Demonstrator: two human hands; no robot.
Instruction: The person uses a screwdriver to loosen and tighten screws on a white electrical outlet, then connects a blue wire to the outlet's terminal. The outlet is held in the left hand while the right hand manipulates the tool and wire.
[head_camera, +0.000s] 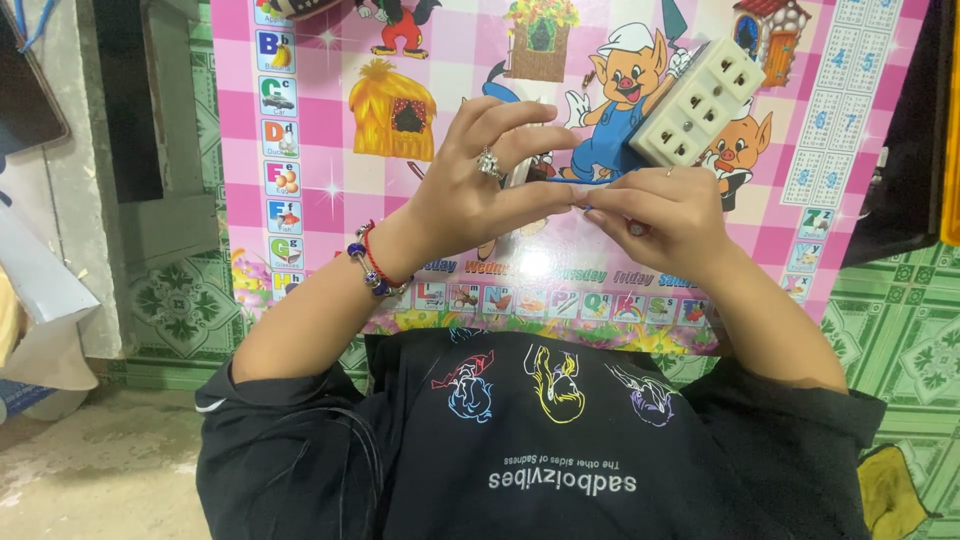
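At the centre of the frame, both hands are held together above a pink checked picture mat (330, 150), their fingertips meeting just right of the middle. The left hand (480, 190), ringed and with a beaded bracelet (368, 262) at the wrist, is curled with its thumb and forefinger pressed toward the right hand (660, 215), which is pinched shut on something small and blue; what that is cannot be told. A cream multi-socket power strip (697, 100) is seen at the upper right, just above the right hand and seemingly propped against its knuckles, though whether it is gripped cannot be told. Its long axis runs diagonally, from the lower left by the fingers up to the upper right, with the socket face turned toward the camera. Open mat is left to the upper left of the hands, while the mat's right edge lies near the strip, bordered by a dark object (905, 150). Green patterned floor tiles (900, 330) are shown at the lower right, and a black printed shirt (540, 450) fills the lower frame.
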